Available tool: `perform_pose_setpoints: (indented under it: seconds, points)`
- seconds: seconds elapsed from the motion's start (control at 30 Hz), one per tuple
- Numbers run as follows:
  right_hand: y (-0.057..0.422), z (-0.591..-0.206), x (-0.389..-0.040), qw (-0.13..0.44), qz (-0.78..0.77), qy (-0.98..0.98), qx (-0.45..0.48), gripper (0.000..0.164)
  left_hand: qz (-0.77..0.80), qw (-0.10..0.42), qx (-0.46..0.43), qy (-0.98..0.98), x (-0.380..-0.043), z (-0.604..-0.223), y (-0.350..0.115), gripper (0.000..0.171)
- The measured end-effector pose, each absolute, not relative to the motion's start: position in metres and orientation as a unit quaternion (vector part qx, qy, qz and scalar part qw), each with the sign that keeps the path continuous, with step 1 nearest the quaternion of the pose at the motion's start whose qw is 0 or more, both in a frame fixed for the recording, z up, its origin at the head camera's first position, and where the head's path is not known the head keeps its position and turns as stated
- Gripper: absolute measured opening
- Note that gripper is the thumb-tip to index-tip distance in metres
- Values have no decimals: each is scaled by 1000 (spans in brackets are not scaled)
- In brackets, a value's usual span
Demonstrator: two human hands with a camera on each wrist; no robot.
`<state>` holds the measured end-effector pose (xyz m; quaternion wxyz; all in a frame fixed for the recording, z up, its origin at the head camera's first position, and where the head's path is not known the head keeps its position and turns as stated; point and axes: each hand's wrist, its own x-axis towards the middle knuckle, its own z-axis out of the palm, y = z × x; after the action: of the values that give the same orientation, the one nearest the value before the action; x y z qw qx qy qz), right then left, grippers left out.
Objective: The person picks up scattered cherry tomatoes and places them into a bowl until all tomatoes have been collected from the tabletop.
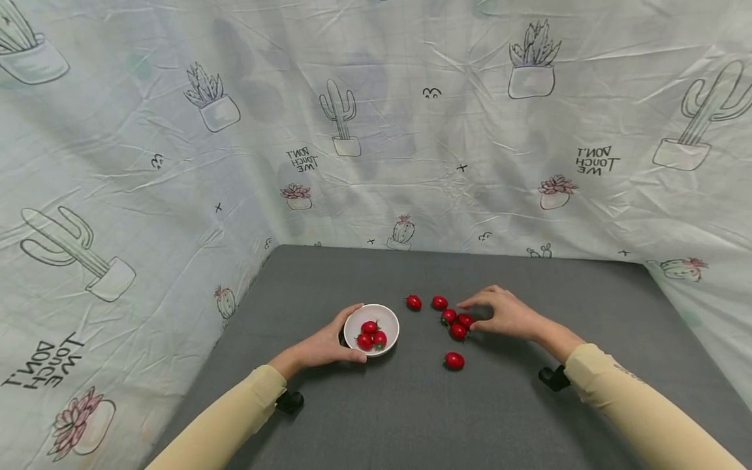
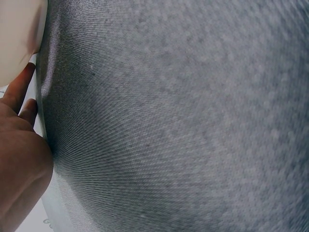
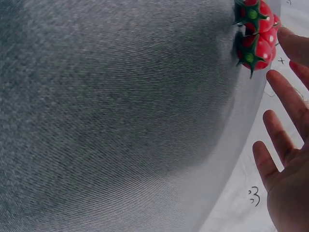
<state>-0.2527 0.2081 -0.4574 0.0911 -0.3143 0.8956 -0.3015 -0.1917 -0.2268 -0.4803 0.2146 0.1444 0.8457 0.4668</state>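
The left hand (image 1: pixel 325 344) holds the white bowl (image 1: pixel 390 321), three tomatoes (image 1: pixel 369 328) inside. The right hand (image 1: pixel 505 314), fingers apart, is beside clustered tomatoes (image 1: pixel 457 331) on the worktop (image 1: pixel 399 418); an off-centre pinch could roll them apart.

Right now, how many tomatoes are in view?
9 tomatoes: three in the white bowl; on the gray table, three clustered by the right hand, two beyond them, one nearer the camera. Some may hide behind that hand.
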Motion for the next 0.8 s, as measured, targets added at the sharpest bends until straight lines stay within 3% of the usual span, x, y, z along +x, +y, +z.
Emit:
perform_pose_setpoints:
  seconds: [0.8]
  points:
    - [210, -472, -254, 87, -311, 888, -328, 37, 479, 216, 152, 837, -191, -481, -228, 108]
